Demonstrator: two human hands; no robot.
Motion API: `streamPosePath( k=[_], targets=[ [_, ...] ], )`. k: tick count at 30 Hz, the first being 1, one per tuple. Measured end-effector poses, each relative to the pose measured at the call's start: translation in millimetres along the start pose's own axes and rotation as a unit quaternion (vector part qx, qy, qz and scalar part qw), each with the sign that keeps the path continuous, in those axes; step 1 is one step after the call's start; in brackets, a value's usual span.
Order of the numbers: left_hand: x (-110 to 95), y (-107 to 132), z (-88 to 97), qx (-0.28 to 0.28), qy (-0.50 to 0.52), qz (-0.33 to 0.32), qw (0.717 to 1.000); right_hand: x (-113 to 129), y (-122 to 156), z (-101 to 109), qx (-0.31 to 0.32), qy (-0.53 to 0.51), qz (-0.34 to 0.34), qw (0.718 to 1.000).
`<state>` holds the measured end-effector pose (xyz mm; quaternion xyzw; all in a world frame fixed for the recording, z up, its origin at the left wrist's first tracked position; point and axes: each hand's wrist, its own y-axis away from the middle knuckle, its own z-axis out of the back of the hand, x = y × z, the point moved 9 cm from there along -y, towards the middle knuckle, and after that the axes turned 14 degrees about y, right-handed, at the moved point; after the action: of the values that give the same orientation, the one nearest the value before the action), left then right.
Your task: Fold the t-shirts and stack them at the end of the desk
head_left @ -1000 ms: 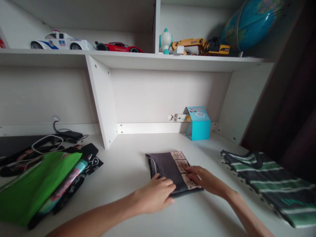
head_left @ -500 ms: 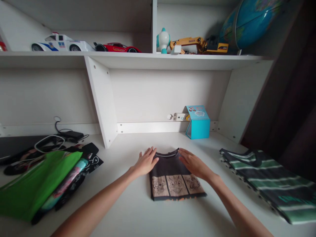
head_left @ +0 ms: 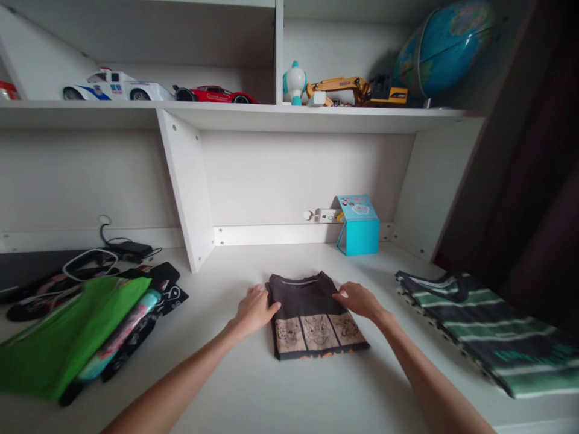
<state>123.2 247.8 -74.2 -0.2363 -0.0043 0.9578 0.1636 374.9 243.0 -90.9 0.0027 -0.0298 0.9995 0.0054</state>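
A dark folded T-shirt (head_left: pixel 307 304) lies on the desk in front of me, its collar facing away. Three beige panels with cartoon faces cross its front, above some orange lettering. At its left edge is my left hand (head_left: pixel 254 308), thumb on top of the cloth and the other fingers curled at the side. My right hand (head_left: pixel 362 300) pinches the opposite edge, thumb and fingertips close together. The fingertips under the cloth are partly hidden.
To the right lies a striped green shirt (head_left: pixel 488 322). A green garment (head_left: pixel 85 325) tops a clothes pile at left, near cables and a black adapter (head_left: pixel 131 248). Behind stands a blue desk calendar (head_left: pixel 362 235). The shelf (head_left: pixel 344 122) above holds toy vehicles and a globe (head_left: pixel 446 48).
Both hands have moved from lying flat near the collar to the T-shirt's side edges, and their fingers have curled in. The view has shifted slightly.
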Motion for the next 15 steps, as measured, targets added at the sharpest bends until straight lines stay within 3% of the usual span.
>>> streamPosePath(
  k=[4,10,15],
  targets=[
    [-6.2,16.3,-1.5,0.013,0.09,-0.018,0.996,6.7,23.9,9.4,-0.016,-0.02,0.012,1.0],
    [-21.8,28.1,-10.1,0.027,0.292,-0.038,0.955,7.6,42.3,17.9,-0.04,-0.114,0.017,0.993],
    [-65.2,28.0,-6.8,0.046,0.315,-0.069,0.946,-19.4,59.9,48.3,-0.084,-0.165,0.042,0.982]
  ],
)
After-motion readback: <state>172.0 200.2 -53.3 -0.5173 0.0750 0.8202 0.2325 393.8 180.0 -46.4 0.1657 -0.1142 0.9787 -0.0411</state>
